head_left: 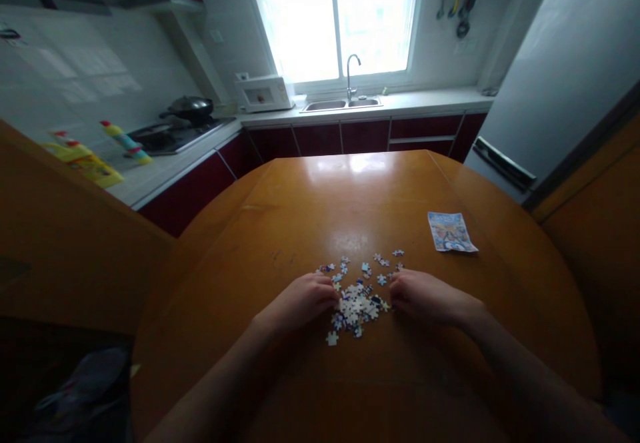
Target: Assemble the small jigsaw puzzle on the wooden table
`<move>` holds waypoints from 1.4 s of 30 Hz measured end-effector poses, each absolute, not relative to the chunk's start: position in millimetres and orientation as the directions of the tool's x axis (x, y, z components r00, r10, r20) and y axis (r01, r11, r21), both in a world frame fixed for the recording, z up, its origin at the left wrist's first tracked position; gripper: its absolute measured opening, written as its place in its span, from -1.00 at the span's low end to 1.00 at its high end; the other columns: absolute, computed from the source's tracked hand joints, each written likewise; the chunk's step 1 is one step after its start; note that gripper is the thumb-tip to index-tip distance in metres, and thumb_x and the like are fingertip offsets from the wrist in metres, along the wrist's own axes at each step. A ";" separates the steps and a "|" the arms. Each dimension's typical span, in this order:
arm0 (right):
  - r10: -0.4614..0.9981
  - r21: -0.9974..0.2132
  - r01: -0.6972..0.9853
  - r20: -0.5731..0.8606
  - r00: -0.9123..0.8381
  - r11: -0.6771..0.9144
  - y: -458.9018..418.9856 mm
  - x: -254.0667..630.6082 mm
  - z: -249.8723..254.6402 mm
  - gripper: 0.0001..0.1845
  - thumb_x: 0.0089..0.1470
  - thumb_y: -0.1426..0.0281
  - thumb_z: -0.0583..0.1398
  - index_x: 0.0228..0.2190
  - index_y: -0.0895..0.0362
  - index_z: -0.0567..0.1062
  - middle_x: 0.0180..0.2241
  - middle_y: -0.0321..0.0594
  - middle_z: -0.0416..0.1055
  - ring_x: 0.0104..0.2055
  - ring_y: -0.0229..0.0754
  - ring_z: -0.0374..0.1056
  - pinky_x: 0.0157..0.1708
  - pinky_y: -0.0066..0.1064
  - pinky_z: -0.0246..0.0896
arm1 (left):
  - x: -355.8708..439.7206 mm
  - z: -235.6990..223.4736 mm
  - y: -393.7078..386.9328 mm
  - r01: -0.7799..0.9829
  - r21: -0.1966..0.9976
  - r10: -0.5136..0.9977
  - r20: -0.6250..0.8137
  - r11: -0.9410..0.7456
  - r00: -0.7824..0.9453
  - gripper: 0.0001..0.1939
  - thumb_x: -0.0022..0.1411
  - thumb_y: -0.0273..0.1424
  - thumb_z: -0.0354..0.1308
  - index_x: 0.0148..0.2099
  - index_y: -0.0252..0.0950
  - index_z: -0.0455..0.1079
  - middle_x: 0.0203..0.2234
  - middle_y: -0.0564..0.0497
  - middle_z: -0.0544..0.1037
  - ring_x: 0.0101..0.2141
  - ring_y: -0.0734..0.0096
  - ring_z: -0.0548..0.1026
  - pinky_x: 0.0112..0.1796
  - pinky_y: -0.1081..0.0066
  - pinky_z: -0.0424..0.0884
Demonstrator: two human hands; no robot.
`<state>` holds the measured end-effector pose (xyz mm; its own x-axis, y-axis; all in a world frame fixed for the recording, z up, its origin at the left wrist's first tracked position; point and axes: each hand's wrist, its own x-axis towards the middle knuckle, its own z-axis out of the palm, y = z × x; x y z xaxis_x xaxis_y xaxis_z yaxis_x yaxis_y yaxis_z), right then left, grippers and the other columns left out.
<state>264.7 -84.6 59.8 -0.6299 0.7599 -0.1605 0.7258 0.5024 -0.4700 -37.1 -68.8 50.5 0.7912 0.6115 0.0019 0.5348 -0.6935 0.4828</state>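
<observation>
Left hand: I see my left hand [313,296] at the left edge of the pile, palm down, fingers curled in against the pieces; I cannot tell whether they pinch one.
Right hand: my right hand [423,294] is at the pile's right side, knuckles up, fingers bent toward the table; its fingertips are hidden from me, so I cannot tell whether it grips anything.
Between hands: the two are apart, with the pile in the gap.
Pieces: the puzzle pieces [357,305] lie heaped on the near half of the table [350,203], many with pale faces up, some blue; others are scattered just beyond the heap, and one pale piece sits by itself at the near left.
Sheet: a printed sheet [451,232] lies flat to the right, beyond my right hand and well apart from the heap.
Counter: past the table I have a microwave [265,93], a sink [325,105] under the window [310,23], and a pan [190,108] on the stove [187,138].
Right side: a fridge [560,90].
</observation>
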 end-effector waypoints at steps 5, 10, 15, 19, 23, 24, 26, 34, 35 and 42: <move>0.798 -0.395 0.781 -0.166 -0.579 0.484 -89.1 258.2 62.5 -0.80 0.06 0.55 0.18 -0.54 0.13 0.53 -0.37 -0.13 0.52 -0.30 -0.15 0.39 -0.36 -0.41 0.11 | -33.9 49.2 -69.7 0.571 0.440 0.632 -0.009 -0.693 0.775 -0.88 0.33 -0.29 0.25 -0.24 -0.22 0.50 -0.31 0.03 0.53 -0.24 0.37 0.48 -0.19 0.41 0.36; 0.823 -0.376 0.779 -0.067 -0.564 0.503 -89.0 245.8 62.4 -0.81 0.16 0.46 0.19 -0.47 0.12 0.54 -0.33 -0.15 0.49 -0.27 -0.17 0.36 -0.31 -0.40 0.13 | -33.5 55.0 -70.4 0.527 0.451 0.598 0.019 -0.720 0.801 -0.82 0.42 -0.31 0.12 -0.23 -0.22 0.50 -0.29 0.02 0.54 -0.24 0.38 0.48 -0.15 0.39 0.36; 0.801 -0.400 0.751 -0.067 -0.596 0.525 -89.8 237.9 56.8 -0.95 0.08 0.42 0.30 -0.42 0.11 0.56 -0.28 -0.17 0.49 -0.21 -0.14 0.37 -0.25 -0.38 0.17 | -48.3 68.2 -69.7 0.572 0.526 0.640 -0.066 -0.630 0.765 -0.75 0.44 -0.30 0.03 -0.21 -0.23 0.50 -0.32 0.01 0.55 -0.29 0.38 0.48 -0.24 0.43 0.37; 0.799 -0.418 0.745 -0.070 -0.598 0.520 -89.9 239.2 54.6 -0.93 0.09 0.49 0.25 -0.42 0.12 0.55 -0.28 -0.17 0.50 -0.24 -0.15 0.38 -0.27 -0.39 0.17 | -58.4 64.1 -67.9 0.693 0.423 0.700 -0.173 -0.583 0.693 -0.75 0.33 -0.27 0.17 -0.39 -0.27 0.44 -0.46 0.04 0.49 -0.45 0.42 0.41 -0.41 0.45 0.26; 0.807 -0.439 0.741 -0.059 -0.588 0.508 -86.2 245.3 55.4 -0.82 0.15 0.49 0.18 -0.46 0.10 0.54 -0.32 -0.21 0.50 -0.29 -0.20 0.37 -0.31 -0.42 0.13 | -52.3 56.9 -67.7 0.697 0.394 0.727 -0.098 -0.599 0.679 -0.81 0.27 -0.30 0.24 -0.37 -0.27 0.42 -0.42 0.04 0.47 -0.39 0.40 0.42 -0.36 0.45 0.28; 0.819 -0.426 0.754 -0.052 -0.571 0.499 -84.8 247.2 56.3 -0.80 0.15 0.49 0.18 -0.48 0.10 0.54 -0.34 -0.22 0.50 -0.31 -0.21 0.36 -0.32 -0.43 0.12 | -48.6 55.7 -68.0 0.677 0.398 0.720 -0.055 -0.619 0.692 -0.83 0.30 -0.32 0.22 -0.35 -0.26 0.43 -0.38 0.03 0.48 -0.35 0.39 0.43 -0.32 0.45 0.30; 0.846 -0.380 0.791 -0.038 -0.531 0.479 -82.1 251.0 58.3 -0.79 0.12 0.48 0.19 -0.53 0.10 0.53 -0.37 -0.23 0.49 -0.32 -0.21 0.35 -0.35 -0.43 0.09 | -40.7 53.6 -69.2 0.643 0.405 0.708 0.017 -0.650 0.706 -0.84 0.36 -0.33 0.16 -0.29 -0.24 0.48 -0.31 0.01 0.47 -0.27 0.37 0.43 -0.25 0.43 0.33; 0.857 -0.287 0.834 -0.074 -0.511 0.472 -81.4 254.5 57.1 -0.83 0.07 0.49 0.23 -0.53 0.12 0.54 -0.38 -0.17 0.50 -0.33 -0.17 0.36 -0.37 -0.40 0.06 | -30.0 45.0 -70.7 0.673 0.498 0.771 -0.013 -0.547 0.637 -0.82 0.29 -0.23 0.27 -0.29 -0.23 0.53 -0.28 -0.01 0.48 -0.21 0.33 0.44 -0.19 0.39 0.36; 0.853 -0.300 0.827 -0.075 -0.517 0.475 -81.9 254.1 56.6 -0.84 0.06 0.48 0.24 -0.53 0.11 0.55 -0.38 -0.18 0.50 -0.33 -0.17 0.36 -0.37 -0.40 0.06 | -30.2 44.2 -70.4 0.673 0.503 0.772 -0.018 -0.542 0.636 -0.82 0.29 -0.24 0.27 -0.28 -0.23 0.53 -0.28 0.00 0.48 -0.22 0.33 0.44 -0.20 0.39 0.36; 0.811 -0.407 0.748 -0.027 -0.584 0.525 -88.6 244.9 56.8 -0.93 0.09 0.42 0.29 -0.43 0.08 0.57 -0.31 -0.22 0.49 -0.25 -0.18 0.37 -0.31 -0.41 0.13 | -35.7 45.2 -67.8 0.643 0.584 0.775 -0.037 -0.496 0.631 -0.86 0.28 -0.33 0.26 -0.32 -0.27 0.47 -0.30 0.02 0.47 -0.25 0.37 0.44 -0.24 0.44 0.36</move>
